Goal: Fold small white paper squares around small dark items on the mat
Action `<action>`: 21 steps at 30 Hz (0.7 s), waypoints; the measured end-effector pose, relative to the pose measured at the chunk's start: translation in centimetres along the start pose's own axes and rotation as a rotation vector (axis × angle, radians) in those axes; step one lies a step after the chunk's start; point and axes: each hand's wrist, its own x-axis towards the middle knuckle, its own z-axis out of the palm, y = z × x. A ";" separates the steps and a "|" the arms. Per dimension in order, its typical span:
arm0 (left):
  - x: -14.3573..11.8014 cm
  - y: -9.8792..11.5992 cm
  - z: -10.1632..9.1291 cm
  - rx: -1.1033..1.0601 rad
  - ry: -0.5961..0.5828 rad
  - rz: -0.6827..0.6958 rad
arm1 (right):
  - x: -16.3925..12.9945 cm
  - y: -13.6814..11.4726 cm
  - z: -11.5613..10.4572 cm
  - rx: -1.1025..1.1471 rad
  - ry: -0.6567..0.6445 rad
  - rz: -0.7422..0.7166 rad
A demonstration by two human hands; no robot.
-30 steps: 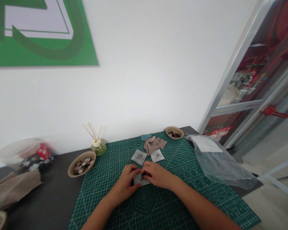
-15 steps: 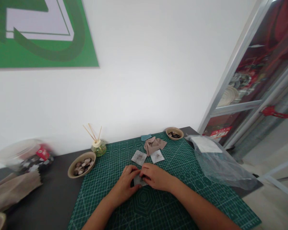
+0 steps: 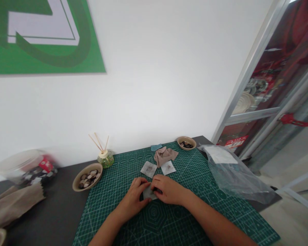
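On the green cutting mat [image 3: 118,198], both my hands meet over a small pale grey square piece [image 3: 148,193], which looks like thin paper or cloth. My left hand [image 3: 135,196] is curled round its left side, index finger at the far edge and thumb at the near edge. My right hand [image 3: 166,189] has its fingers bent inward over the right part of the square, fingertips pressed on it. A small dark patch shows under those fingers; whether it is an object or shadow I cannot tell. Two similar squares with grey marks, a left one [image 3: 149,169] and a right one [image 3: 168,167], lie just beyond.
A crumpled beige cloth [image 3: 164,155] and a blue-green scrap [image 3: 156,147] lie farther back. Bowls of pebble-like pieces stand left [image 3: 90,168] and back right [image 3: 187,142]. A reed diffuser [image 3: 105,158] is by the wall, a clear plastic bag [image 3: 233,174] at right, brown cloth [image 3: 17,204] at left.
Both hands stay in nearly the same place over the square. My fingertips have shifted very slightly on it. Everything else lies as before.
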 end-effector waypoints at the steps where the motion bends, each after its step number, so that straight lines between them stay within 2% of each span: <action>1: 0.0 0.0 0.0 0.001 0.001 0.002 | 0.0 0.1 0.0 0.000 0.002 0.002; 7: 0.1 0.1 -0.1 -0.016 -0.020 -0.021 | 0.1 -0.1 0.4 0.021 -0.002 -0.044; 14: 0.0 0.1 -0.2 -0.033 -0.022 -0.010 | 0.0 -0.1 -0.4 0.007 0.012 0.018; 21: 0.1 0.1 -0.1 -0.005 0.001 -0.006 | 0.1 -0.2 0.2 0.015 -0.014 -0.043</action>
